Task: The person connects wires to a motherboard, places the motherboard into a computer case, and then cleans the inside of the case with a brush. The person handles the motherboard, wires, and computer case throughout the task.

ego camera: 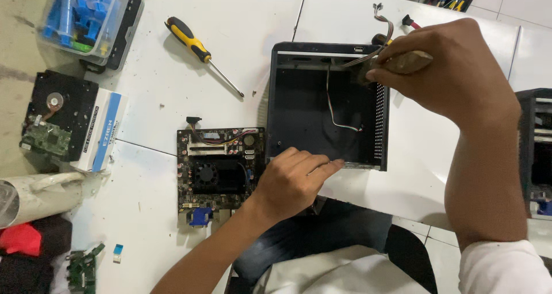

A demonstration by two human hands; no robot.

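Note:
A small black computer case (368, 52) lies open on the white table, empty inside except for a thin cable (336, 118). My left hand (293, 182) rests on the case's near rim, fingers pressed to its edge. My right hand (454, 70) is above the case's far right corner, shut on a brush with a wooden handle (405, 63) whose head points down into the case. A small motherboard (218, 167) with a black heatsink lies on the table just left of the case, beside my left hand.
A yellow-and-black screwdriver (198, 50) lies at the back left. A clear box of blue parts (80, 15), a bare hard drive (54, 118), a white-and-blue box (103, 130) and a green circuit board (83, 268) are on the left. Another black case (535, 150) stands at the right edge.

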